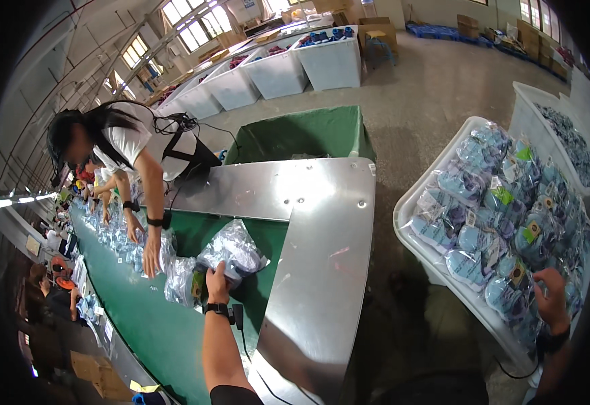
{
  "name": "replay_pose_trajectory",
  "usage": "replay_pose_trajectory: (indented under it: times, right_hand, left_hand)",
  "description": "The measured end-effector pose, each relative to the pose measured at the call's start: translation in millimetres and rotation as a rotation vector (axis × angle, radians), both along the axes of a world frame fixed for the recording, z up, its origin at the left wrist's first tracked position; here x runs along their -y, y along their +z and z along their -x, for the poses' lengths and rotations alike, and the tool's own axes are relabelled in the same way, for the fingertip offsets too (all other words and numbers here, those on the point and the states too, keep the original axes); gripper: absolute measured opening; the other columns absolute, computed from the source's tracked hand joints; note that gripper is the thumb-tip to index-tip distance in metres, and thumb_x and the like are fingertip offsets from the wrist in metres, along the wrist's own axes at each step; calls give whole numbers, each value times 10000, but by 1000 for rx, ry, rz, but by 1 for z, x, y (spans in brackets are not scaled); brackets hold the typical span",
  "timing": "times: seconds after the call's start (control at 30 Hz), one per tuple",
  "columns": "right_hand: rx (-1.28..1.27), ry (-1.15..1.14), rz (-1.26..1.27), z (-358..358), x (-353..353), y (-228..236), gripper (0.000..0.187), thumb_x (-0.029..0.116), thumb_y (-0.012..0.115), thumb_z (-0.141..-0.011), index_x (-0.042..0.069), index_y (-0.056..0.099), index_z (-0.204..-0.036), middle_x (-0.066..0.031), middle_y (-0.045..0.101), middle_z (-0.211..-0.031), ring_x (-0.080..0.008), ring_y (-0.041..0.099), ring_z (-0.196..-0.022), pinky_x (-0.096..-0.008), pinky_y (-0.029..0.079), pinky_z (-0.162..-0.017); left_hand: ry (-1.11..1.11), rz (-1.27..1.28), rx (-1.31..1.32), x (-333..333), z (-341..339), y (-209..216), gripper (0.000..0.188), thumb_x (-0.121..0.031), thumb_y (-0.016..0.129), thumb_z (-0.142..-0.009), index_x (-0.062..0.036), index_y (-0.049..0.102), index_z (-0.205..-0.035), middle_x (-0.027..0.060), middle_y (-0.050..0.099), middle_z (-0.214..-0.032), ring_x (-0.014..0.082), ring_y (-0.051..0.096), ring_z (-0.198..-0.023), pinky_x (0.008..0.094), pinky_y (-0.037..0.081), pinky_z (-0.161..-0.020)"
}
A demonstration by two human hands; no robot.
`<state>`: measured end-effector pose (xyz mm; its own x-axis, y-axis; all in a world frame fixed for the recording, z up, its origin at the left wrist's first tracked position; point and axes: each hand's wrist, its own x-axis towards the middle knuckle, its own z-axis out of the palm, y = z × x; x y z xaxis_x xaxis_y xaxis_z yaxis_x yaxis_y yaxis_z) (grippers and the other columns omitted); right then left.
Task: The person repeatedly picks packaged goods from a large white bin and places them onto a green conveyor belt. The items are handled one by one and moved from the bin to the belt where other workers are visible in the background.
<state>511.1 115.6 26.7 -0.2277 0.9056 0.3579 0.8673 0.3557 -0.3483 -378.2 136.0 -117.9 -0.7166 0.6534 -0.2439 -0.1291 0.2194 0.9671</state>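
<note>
The left hand [216, 278] grips a clear bagged pair of shoes [235, 251] just ahead of it over the green belt [153, 331], while the right hand [551, 297] closes on another packet [511, 297] in the white bin [409, 206], ready for lifting.

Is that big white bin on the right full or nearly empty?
Full. The white bin is heaped above its rim with clear bags of blue shoes, and the right hand rests on the pile.

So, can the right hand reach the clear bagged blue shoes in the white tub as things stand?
Probably yes: the right hand already rests on the clear bagged blue shoes at the near corner of the white plastic tub, which is open on top, with nothing in between.
</note>
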Motion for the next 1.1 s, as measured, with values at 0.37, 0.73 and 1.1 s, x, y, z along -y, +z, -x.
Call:
replay_pose_trajectory:
  times: [0.37, 0.73, 1.1]
  right_hand:
    - [-44, 91, 51, 28, 25, 26, 238, -4, 686, -828, 17, 695, -1065, -175, 696, -1022, -399, 666, -981, -452, 522, -874]
    - [-156, 546, -119, 113, 9, 53, 266, 33, 777, -785, 57, 737, -1047, -116, 704, -1033, -333, 694, -982, -442, 555, -879]
    - [-171, 630, -447, 195, 50, 39, 305, 165, 611, -928, 43, 689, -1195, -104, 663, -1316, -285, 604, -1350, -412, 489, -1109]
  left_hand:
    - [-415, -166, -758, 111, -154, 41, 580, -73, 785, -842, -32, 635, -1401, 111, 532, -1366, 242, 565, -1273, 359, 463, -1118]
    - [-221, -124, 37, 88, -233, 80, 871, -108, 725, -970, 16, 214, -1664, 217, 487, -1508, 285, 568, -1285, 380, 466, -1104]
    - [-765, -396, 315, 65, -476, 130, 936, -258, 667, -954, -64, 166, -1721, 180, 324, -1687, 312, 442, -1473, 436, 399, -1210]
